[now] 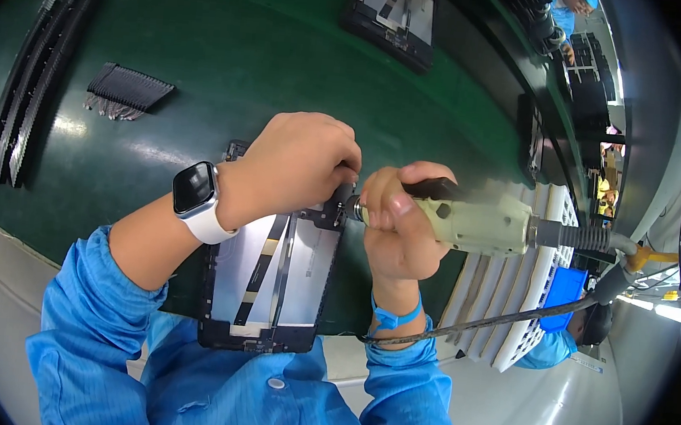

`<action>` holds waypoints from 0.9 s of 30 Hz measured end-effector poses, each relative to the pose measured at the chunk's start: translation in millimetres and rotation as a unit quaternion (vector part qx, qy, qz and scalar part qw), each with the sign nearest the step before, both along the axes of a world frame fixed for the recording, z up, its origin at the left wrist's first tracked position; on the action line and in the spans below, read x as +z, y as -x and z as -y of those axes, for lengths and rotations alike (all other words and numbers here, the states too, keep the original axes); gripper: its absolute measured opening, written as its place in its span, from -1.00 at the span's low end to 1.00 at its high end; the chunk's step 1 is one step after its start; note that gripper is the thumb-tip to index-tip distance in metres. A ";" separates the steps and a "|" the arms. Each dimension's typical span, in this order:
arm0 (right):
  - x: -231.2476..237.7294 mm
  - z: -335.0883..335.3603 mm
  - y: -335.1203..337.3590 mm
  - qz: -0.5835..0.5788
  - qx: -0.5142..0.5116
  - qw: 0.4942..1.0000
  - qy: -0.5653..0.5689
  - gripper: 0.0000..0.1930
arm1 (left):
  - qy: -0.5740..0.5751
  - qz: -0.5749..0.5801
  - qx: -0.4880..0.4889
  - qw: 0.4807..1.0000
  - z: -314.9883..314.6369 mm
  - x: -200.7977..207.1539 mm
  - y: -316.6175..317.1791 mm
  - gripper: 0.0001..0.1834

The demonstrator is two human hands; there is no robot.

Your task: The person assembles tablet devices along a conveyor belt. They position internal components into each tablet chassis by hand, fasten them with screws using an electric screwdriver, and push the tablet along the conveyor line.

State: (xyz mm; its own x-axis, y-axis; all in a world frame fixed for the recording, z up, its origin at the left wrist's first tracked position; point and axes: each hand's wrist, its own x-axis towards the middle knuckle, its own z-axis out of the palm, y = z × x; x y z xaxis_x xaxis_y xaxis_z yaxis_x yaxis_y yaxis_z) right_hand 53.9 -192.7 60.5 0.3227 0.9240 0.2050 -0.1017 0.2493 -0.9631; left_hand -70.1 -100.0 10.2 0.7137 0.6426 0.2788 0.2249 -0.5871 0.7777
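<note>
An opened tablet (316, 263) lies on the green table close to my body, its inner plate, ribbon cables and black frame showing. My right hand (407, 234) is wrapped around a pale electric screwdriver (481, 223), held almost level with its tip pointing left at the tablet's upper right corner. Over the tablet's top part my left hand (304, 161) is closed, its fingertips curled beside the screwdriver tip. Whatever those fingers pinch, if anything, is hidden. A white smartwatch (196, 192) sits on my left wrist, and a blue strap (396, 316) circles the right one.
Long rows of black parts (39, 89) stand at the far left, with a smaller black stack (128, 90) beside them. Another opened tablet (394, 11) lies at the back. White trays (504, 287) and a blue bin (564, 297) are right. A dark cable (501, 316) crosses there. Other people work beyond.
</note>
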 end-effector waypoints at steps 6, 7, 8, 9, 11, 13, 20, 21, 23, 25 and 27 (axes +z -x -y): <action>1.2 -3.5 0.1 0.036 0.025 0.999 -0.002 -0.77 | -0.008 -0.001 -0.004 1.000 -3.7 2.7 -0.4 -0.90; 1.0 -2.7 0.3 0.036 0.024 0.999 -0.006 -0.77 | -0.005 -0.001 0.001 1.000 -3.4 3.7 -0.7 -0.92; -0.8 -1.4 -0.8 0.048 0.026 0.999 -0.001 -0.78 | -0.004 0.000 0.005 1.000 -2.7 5.2 -1.3 -0.94; -3.1 0.6 -3.5 0.062 0.024 0.998 0.001 -0.79 | -0.011 0.004 0.000 1.000 -1.9 5.6 -3.0 -0.94; -14.6 2.3 -6.8 0.051 0.020 0.998 -0.008 -0.80 | -0.026 -0.004 -0.012 1.000 -2.4 3.2 -4.4 -0.94; -16.7 3.8 -4.9 0.056 0.021 0.998 0.003 -0.79 | -0.027 -0.008 -0.010 1.000 -0.5 8.5 -0.7 -0.94; 4.7 10.1 -35.7 -0.045 0.003 0.994 -0.095 -0.74 | -0.015 -0.034 -0.011 0.999 3.3 13.1 5.9 -0.91; 8.2 11.9 -46.2 -0.019 -0.003 0.991 -0.133 -0.75 | -0.009 -0.034 -0.014 0.999 4.1 13.5 6.5 -0.90; 6.0 17.5 -68.2 0.015 -0.039 0.989 -0.142 -0.73 | -0.006 -0.041 -0.018 0.999 5.5 11.6 9.6 -0.85; -2.6 25.9 -90.5 0.028 -0.085 0.987 -0.132 -0.72 | -0.048 -0.012 0.019 0.999 16.5 25.1 13.0 -0.79; -10.4 31.7 -102.4 0.007 -0.110 0.987 -0.120 -0.72 | -0.105 0.029 0.057 0.992 34.5 39.9 28.2 -0.58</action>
